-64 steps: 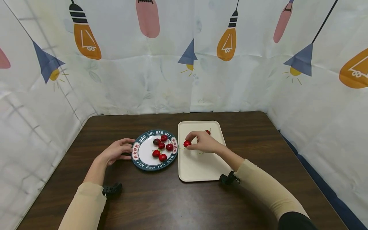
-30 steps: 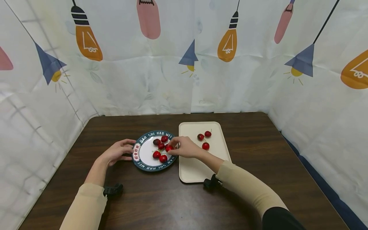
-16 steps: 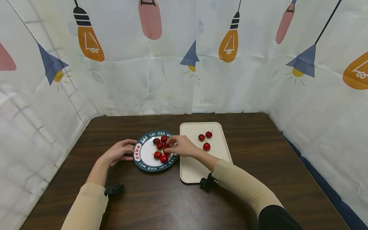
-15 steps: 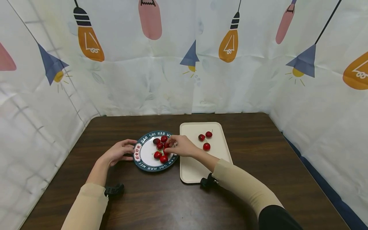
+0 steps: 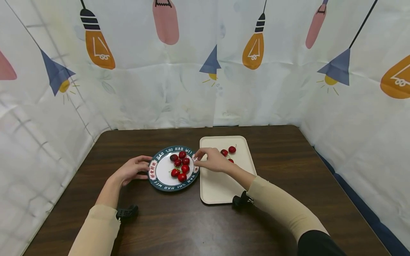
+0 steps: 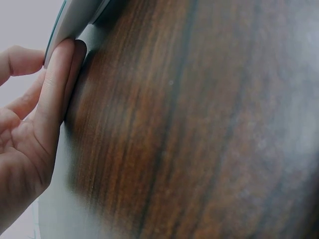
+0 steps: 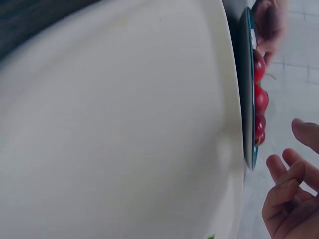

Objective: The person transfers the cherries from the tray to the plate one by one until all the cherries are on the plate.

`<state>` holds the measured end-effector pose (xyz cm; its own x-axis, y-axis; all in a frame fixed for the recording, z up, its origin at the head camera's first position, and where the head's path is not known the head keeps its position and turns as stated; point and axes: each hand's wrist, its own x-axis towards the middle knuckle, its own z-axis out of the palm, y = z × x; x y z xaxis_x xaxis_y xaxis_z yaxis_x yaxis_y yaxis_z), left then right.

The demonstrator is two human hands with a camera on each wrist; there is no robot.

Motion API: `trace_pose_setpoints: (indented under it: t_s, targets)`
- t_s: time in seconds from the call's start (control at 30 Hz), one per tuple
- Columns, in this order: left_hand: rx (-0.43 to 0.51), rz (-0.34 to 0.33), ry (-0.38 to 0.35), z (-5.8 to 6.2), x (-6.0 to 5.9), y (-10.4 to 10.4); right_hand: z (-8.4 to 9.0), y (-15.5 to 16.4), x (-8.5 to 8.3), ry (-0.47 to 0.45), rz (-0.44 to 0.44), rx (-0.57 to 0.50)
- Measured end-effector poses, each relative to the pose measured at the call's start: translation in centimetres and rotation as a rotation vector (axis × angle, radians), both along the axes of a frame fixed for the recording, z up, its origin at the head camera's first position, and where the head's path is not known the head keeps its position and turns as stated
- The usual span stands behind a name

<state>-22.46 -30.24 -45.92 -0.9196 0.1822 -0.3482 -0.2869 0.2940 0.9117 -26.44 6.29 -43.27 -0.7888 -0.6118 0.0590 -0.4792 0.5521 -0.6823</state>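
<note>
A round white plate (image 5: 156, 179) with a dark green lettered rim holds several red cherries (image 5: 182, 166). My left hand (image 5: 142, 166) rests at the plate's left edge, its fingers (image 6: 55, 84) lying straight along the rim (image 6: 70, 22). My right hand (image 5: 198, 158) hovers over the left edge of the cream tray (image 5: 221, 185), loosely curled and holding nothing. Beyond that hand, cherries (image 5: 232, 149) lie on the tray, one partly hidden by it. The right wrist view shows the tray (image 7: 124, 124), the plate's rim (image 7: 246, 99), cherries (image 7: 259, 97) and empty fingers (image 7: 286, 184).
The dark wooden table (image 5: 282, 170) is closed in on three sides by a white curtain (image 5: 205, 89) printed with lamps. Black wrist cameras (image 5: 126, 212) sit on both forearms. The table's near edge is out of view.
My right hand carried a cherry from the tray to the plate, let it go there, and drew back right to the tray's left edge, empty. The left hand stayed at the plate.
</note>
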Motion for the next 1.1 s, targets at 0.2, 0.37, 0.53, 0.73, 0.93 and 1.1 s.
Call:
trace_pose_setpoints:
  t_s: [0.2, 0.37, 0.53, 0.73, 0.93, 1.1]
  targets:
    - [-0.007, 0.007, -0.008, 0.0, 0.0, 0.0, 0.3, 2.1, -0.3, 0.032, -0.031, -0.025]
    - [-0.010, 0.011, -0.010, 0.0, -0.1, 0.1, 0.5, 3.8, -0.4, 0.028, -0.061, -0.044]
    - [-0.009, 0.006, 0.002, -0.3, -0.1, 0.0, 0.6, 5.5, -0.7, 0.016, -0.097, -0.071]
    - [-0.005, 0.003, 0.008, -0.3, 0.0, 0.0, 0.4, 7.6, -1.2, 0.013, -0.150, -0.088]
    - [0.002, 0.006, 0.007, -0.3, 0.0, 0.0, -0.1, 9.9, -1.8, 0.019, -0.215, -0.105]
    - [0.001, 0.004, 0.003, -0.3, 0.0, -0.1, -0.7, 11.3, -2.3, 0.027, -0.302, -0.086]
